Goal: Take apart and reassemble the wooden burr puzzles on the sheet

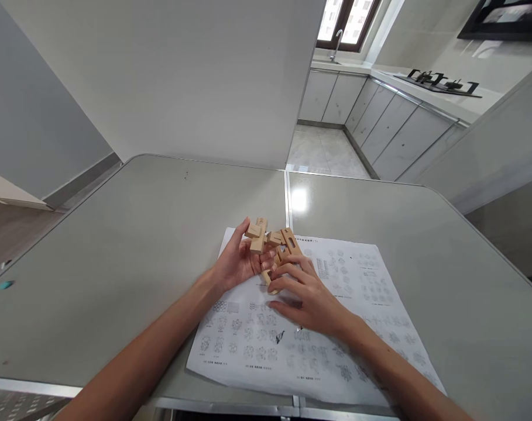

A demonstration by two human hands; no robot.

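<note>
My left hand (242,257) is closed around two crossed wooden puzzle pieces (257,237), held between thumb and fingers above the paper. One of these light-coloured bars shows a small printed mark. My right hand (303,292) has its fingers apart, with the fingertips at a short wooden piece (269,280); whether they touch it I cannot tell. Beyond those fingers is a slotted wooden piece (291,241) marked with a number, with more notched blocks (275,238) close by. My fingers partly cover this cluster, so how the blocks join is hidden.
A large printed sheet (230,368) with rows of small diagrams lies beneath my hands. The grey table (129,251) has a metal seam (288,199) across it. A small teal object (6,285) sits at the left edge. Behind are a white wall and a kitchen counter (424,88).
</note>
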